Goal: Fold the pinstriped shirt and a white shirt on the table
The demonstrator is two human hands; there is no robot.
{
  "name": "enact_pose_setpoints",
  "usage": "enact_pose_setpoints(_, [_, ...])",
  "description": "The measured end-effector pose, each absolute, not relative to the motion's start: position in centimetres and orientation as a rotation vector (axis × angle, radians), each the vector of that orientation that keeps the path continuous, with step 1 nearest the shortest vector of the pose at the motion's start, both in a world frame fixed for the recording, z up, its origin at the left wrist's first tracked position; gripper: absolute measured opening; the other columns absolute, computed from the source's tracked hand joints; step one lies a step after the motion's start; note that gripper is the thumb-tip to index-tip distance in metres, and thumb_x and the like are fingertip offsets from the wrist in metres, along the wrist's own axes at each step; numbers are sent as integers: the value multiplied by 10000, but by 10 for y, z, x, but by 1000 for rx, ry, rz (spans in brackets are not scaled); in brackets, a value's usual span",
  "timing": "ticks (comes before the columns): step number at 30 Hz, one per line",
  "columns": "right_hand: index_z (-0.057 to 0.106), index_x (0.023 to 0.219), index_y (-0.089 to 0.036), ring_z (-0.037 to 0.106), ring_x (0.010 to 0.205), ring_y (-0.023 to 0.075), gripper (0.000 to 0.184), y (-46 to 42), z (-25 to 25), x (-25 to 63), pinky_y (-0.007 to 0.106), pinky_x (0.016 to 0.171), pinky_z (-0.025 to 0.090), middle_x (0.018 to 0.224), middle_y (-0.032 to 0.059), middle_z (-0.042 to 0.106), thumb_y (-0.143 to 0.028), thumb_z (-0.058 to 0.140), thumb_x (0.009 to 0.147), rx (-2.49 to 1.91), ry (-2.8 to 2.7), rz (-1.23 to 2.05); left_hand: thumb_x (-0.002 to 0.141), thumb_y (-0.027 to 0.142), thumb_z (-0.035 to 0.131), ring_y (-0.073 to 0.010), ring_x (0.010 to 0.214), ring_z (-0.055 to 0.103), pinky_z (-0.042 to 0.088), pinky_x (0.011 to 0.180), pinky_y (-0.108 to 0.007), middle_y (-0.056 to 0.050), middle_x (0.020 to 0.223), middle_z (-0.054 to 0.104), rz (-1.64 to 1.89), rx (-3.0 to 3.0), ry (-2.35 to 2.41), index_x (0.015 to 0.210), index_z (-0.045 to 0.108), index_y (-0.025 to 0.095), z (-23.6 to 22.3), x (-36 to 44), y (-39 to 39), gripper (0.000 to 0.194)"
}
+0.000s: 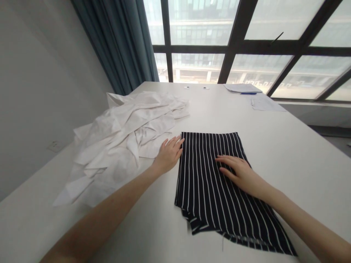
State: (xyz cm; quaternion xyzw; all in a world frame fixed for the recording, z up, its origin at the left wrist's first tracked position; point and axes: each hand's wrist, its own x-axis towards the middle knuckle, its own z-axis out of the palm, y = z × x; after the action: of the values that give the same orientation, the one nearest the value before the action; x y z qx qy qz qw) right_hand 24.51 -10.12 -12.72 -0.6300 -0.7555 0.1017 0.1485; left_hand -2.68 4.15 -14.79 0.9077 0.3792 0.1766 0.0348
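Note:
Folded black cloth with white stripes lies flat on the white table. Its near edge is uneven, with a loose thread hanging from it. My left hand rests at the cloth's left edge, fingers stretched out and their tips touching that edge. On top of the cloth, toward its right side, my right hand lies flat with the fingers extended. Neither hand grips anything. A crumpled heap of white fabric sits to the left, close beyond my left hand.
Papers and a blue pen lie at the table's far right, with a thin white sheet nearer. Two small round fittings sit near the far edge. A blue curtain hangs at the back left, beside large dark-framed windows.

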Motion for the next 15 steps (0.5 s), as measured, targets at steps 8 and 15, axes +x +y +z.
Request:
enact_pose_setpoints(8, [499, 1443, -256, 342, 1438, 401, 517, -81, -160, 221, 682, 1087, 304, 1534, 125, 462, -438, 360, 980, -2081, -1992, -155, 1004, 201, 353, -240, 1392, 433, 325, 1170, -454, -131, 1460, 521, 700, 2679, 1167, 1378, 506, 150, -155, -30, 49, 407])
enact_pose_setpoints(15, [496, 1441, -305, 293, 1469, 358, 535, -87, -165, 345, 669, 1109, 266, 1569, 73, 423, -467, 386, 943, -2101, -1983, -42, 1010, 251, 375, -241, 1391, 436, 353, 1156, -453, -106, 1439, 543, 665, 2750, 1149, 1309, 572, 195, -159, -31, 49, 363])
